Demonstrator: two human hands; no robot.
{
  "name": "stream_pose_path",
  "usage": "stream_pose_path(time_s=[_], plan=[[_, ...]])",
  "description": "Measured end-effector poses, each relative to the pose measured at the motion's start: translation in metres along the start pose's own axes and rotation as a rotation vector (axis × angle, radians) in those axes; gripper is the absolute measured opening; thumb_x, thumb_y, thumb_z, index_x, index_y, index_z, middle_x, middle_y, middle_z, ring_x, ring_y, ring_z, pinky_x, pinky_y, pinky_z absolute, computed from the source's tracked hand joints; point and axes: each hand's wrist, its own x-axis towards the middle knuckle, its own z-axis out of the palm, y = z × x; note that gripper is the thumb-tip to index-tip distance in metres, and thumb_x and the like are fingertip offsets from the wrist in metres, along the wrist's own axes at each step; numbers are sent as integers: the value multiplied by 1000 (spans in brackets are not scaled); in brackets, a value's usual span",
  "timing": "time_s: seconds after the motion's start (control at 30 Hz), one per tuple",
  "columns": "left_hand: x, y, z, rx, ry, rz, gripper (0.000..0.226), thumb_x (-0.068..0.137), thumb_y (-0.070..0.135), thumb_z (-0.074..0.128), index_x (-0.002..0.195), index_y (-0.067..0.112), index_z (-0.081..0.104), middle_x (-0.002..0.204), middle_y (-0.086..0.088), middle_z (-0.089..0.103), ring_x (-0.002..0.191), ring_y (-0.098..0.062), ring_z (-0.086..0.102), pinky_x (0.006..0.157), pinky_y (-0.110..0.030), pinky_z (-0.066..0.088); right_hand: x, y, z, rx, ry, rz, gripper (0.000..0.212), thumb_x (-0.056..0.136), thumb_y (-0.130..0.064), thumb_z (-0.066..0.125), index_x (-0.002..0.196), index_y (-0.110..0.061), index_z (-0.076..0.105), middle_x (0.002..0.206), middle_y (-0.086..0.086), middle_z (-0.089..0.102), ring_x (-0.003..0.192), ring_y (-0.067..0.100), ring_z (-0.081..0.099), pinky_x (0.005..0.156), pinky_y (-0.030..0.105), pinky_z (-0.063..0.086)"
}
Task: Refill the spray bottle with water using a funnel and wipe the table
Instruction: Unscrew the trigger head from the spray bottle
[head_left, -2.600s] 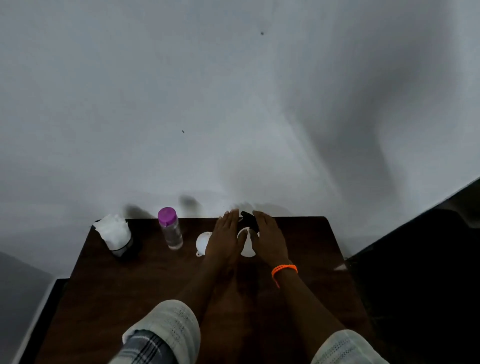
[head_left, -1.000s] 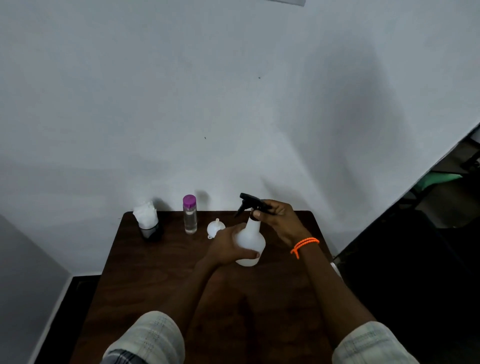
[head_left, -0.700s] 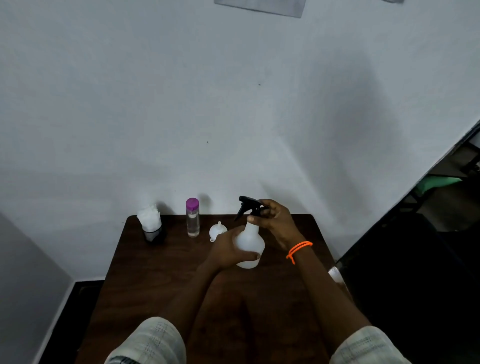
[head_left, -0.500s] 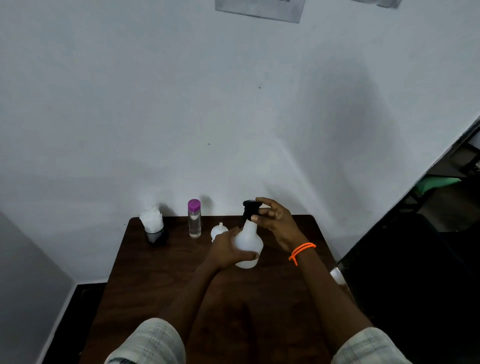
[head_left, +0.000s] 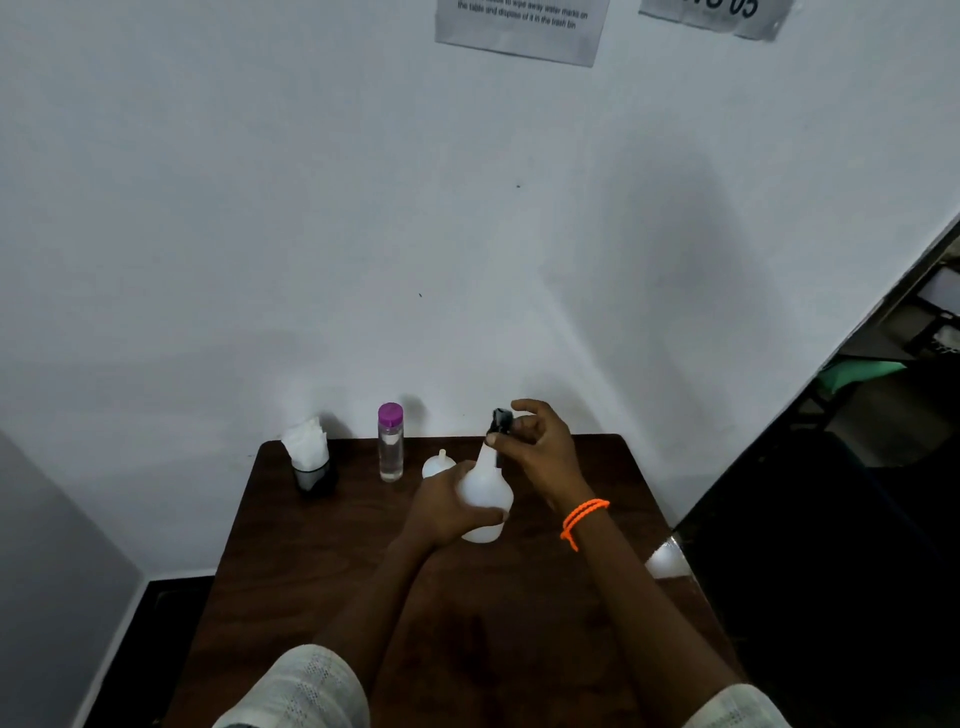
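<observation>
a white wall (head_left: 260, 208) is filling most of the view, with two printed sheets (head_left: 519, 26) hanging at its top edge; a dark wooden table (head_left: 322, 561) is standing pushed against it, its far edge touching the wall and its right edge giving onto a dark gap; a person is sitting at the near side, both forearms reaching across the tabletop; the spray bottle (head_left: 485, 499) is standing near the middle of the far half, white-bodied with a black trigger head (head_left: 500, 422); a clear bottle with a purple cap (head_left: 390, 441) is standing upright to its left by the wall; further left, a dark cup stuffed with white tissues (head_left: 309, 457) is sitting near the far-left corner; a small white funnel (head_left: 436, 464) is lying just behind the left hand (head_left: 441, 512), partly hidden by it; bare wood is lying open in front of the bottle and to its right; the left hand is wrapping round the bottle's body, thumb curling across the front; the right hand (head_left: 540, 452), an orange band (head_left: 582, 519) on its wrist, is pinching the trigger head with thumb and curled fingers, the index finger arching above it.
</observation>
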Motion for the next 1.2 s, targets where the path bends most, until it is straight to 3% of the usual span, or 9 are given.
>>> stream_pose_path(time_s=[0.1, 0.23, 0.4, 0.53, 0.63, 0.73, 0.83, 1.0, 1.2], plan=[[-4, -2, -6, -22, 23, -4, 71, 59, 46, 92, 121, 31, 61, 105, 17, 61, 99, -3, 59, 77, -20, 50, 2, -3, -3, 146, -19, 54, 39, 81, 11, 69, 114, -9, 65, 104, 13, 74, 92, 27, 74, 74, 32, 61], [-7, -6, -10, -39, -5, 13, 70, 57, 49, 91, 119, 36, 63, 106, 16, 66, 101, -3, 62, 85, -34, 57, 7, -1, -12, 242, -48, 116, 40, 81, 21, 53, 105, -8, 67, 101, 13, 76, 99, 31, 73, 78, 35, 59], [-6, -6, -13, -33, 1, 5, 65, 56, 52, 90, 113, 39, 61, 105, 14, 66, 100, -5, 63, 85, -35, 58, 7, 3, -10, -64, 185, 113, 51, 76, 1, 75, 119, -20, 58, 102, 2, 68, 87, 14, 69, 71, 24, 52], [-6, -3, -12, -17, 18, -13, 72, 56, 50, 90, 119, 32, 61, 103, 17, 61, 100, -5, 60, 80, -24, 53, -5, 9, 5, -197, 471, -112, 24, 78, -13, 80, 88, -14, 58, 76, 5, 60, 62, 9, 55, 62, 28, 44], [-6, 2, -11, -14, -35, -7, 65, 61, 40, 92, 116, 31, 58, 96, 23, 58, 93, 2, 57, 74, -11, 43, -9, 8, 19, -223, 349, -164, 32, 75, -36, 86, 79, -20, 58, 74, -1, 62, 67, 9, 58, 60, 24, 48], [-5, 7, -6, -28, -69, 11, 68, 62, 41, 93, 120, 29, 59, 101, 22, 61, 99, 1, 58, 78, -12, 46, -6, 8, 27, -190, 278, -97, 51, 64, -46, 92, 89, -24, 54, 86, 0, 63, 77, 11, 62, 64, 19, 49], [-6, 13, -5, -60, -60, 17, 76, 63, 34, 94, 127, 32, 52, 104, 26, 54, 97, 11, 51, 80, -6, 40, -2, 5, 25, -144, 206, -44, 51, 65, -34, 95, 95, -17, 57, 87, -2, 67, 78, 8, 64, 66, 18, 50], [-4, 13, -8, -85, -77, 32, 69, 64, 25, 94, 121, 29, 57, 101, 23, 58, 96, 27, 48, 75, 0, 42, 8, 8, 12, -79, 60, -33, 19, 72, -23, 88, 85, -24, 74, 83, 4, 73, 81, 21, 72, 78, 48, 58], [-4, 10, -8, -54, -92, 33, 69, 64, 31, 94, 121, 29, 57, 102, 22, 58, 98, 25, 48, 74, -9, 43, 17, -3, -4, 63, -16, 8, 33, 68, -6, 90, 97, -16, 77, 91, 7, 76, 84, 21, 72, 83, 44, 61]])
